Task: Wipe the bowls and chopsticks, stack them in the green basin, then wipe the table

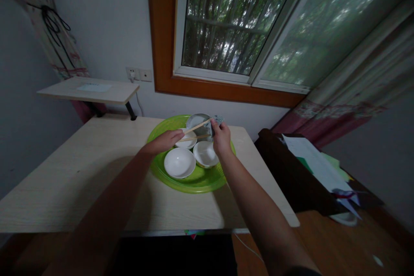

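My left hand (166, 141) is closed on a pair of light wooden chopsticks (198, 126), which spread apart toward the right. Opposite it, my right hand (221, 139) grips a grey-blue patterned cloth (219, 119) at the far ends of the chopsticks. Whether the cloth wraps both tips I cannot tell. Beneath my hands lies a round green tray (190, 187). It carries a white bowl (180, 163) at the front left, another white bowl (207, 154) at the right, a third white bowl (187, 141) partly behind the chopsticks, and a greyish dish (196, 119) at the back.
The tray rests on a pale wooden table (106, 181). A small raised shelf (92, 90) with a paper on it stands at the back left. A window (239, 21) is behind. To the right, a dark brown piece of furniture (291, 172) bears papers.
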A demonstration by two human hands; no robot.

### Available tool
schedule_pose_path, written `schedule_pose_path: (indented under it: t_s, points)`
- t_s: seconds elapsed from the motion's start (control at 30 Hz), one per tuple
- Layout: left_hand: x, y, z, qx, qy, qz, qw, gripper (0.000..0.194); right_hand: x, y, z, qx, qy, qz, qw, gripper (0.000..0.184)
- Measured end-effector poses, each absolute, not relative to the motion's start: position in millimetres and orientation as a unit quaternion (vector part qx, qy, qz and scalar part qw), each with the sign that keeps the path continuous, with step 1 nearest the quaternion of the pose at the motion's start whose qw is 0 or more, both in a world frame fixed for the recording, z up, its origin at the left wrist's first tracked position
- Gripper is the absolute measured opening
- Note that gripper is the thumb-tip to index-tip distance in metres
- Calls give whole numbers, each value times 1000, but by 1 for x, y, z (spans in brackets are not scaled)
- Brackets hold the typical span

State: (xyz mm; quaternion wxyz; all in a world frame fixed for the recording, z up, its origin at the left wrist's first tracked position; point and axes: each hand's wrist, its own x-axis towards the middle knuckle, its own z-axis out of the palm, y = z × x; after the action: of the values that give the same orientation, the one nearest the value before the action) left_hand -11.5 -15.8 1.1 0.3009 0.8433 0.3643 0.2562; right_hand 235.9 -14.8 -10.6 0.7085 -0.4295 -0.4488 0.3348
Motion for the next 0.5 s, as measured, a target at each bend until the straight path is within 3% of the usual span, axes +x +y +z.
schedule_pose_path:
  t_s: [0.5]
  points:
    - [-12, -14, -1, 840, 375, 247, 304, 43, 238, -17, -7, -454, -469, 275, 706, 35]
